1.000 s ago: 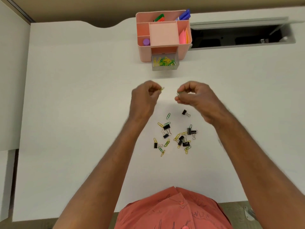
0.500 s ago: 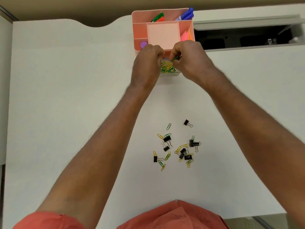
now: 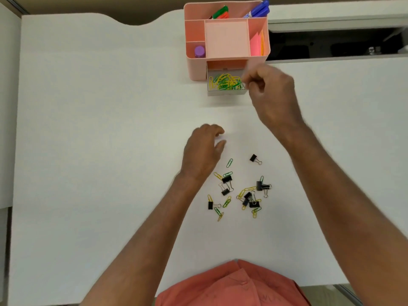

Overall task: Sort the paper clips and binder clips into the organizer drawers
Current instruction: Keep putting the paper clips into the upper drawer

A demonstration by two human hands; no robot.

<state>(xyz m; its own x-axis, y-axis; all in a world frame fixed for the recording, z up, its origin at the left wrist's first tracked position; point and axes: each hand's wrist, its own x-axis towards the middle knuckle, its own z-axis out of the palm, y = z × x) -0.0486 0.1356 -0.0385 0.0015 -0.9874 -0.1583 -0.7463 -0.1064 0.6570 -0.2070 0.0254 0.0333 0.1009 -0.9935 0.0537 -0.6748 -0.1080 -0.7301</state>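
Note:
A pink organizer [image 3: 196, 69] stands at the back of the white desk, its small clear drawer [image 3: 227, 92] pulled out and holding yellow and green paper clips [image 3: 225, 82]. My right hand [image 3: 271, 96] hovers at the drawer's right edge with the fingers curled in, and I see no clip in it. My left hand [image 3: 203, 151] hangs lower, loosely curled and empty, just above and left of the loose pile. That pile mixes black binder clips [image 3: 227, 179] with coloured paper clips [image 3: 229, 163]. One binder clip [image 3: 254, 159] lies apart at the upper right.
The organizer's top compartments hold markers [image 3: 258, 9], a purple cap [image 3: 199, 51] and sticky notes [image 3: 256, 45]. A dark cable slot [image 3: 331, 45] opens in the desk behind and to the right. The desk's near edge runs by my orange shirt [image 3: 231, 286].
Both hands went from above the pile up to the drawer with paper clips. Now my left hand has come back down toward the pile, and my right hand has shifted to the drawer's right side.

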